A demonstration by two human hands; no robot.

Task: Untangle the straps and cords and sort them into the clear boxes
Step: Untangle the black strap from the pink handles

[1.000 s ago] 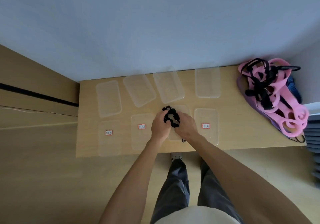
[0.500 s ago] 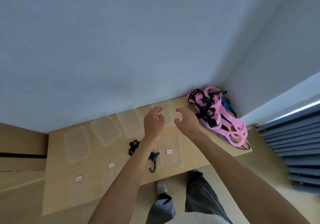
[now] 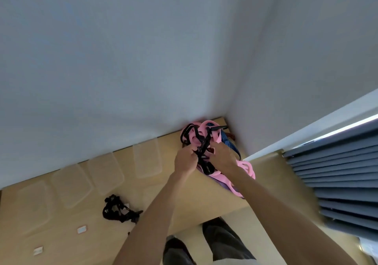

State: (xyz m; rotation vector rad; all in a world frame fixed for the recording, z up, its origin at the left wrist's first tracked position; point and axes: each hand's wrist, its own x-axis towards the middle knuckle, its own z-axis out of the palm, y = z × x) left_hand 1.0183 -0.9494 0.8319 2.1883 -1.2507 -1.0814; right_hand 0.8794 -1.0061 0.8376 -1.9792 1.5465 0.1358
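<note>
progress: one black cord bundle [image 3: 120, 209] lies near the table's front edge, whether inside a box i cannot tell; most remains.
tangle [image 3: 206, 142]: far right corner of table [image 3: 184, 201].
hands: my left hand [image 3: 185, 159] and right hand [image 3: 222, 155] grip its black strap [image 3: 201, 149].
clear boxes [image 3: 146, 158]: along back edge.
room: pale wall, grey blinds [image 3: 337, 170] right.

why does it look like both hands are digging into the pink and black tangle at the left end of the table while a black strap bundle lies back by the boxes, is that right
Not quite: the pink and black tangle sits at the table's right end, in the corner, as the head view shows. Otherwise right: the left hand and right hand are both in it, and the black strap bundle lies by the clear boxes.
</note>
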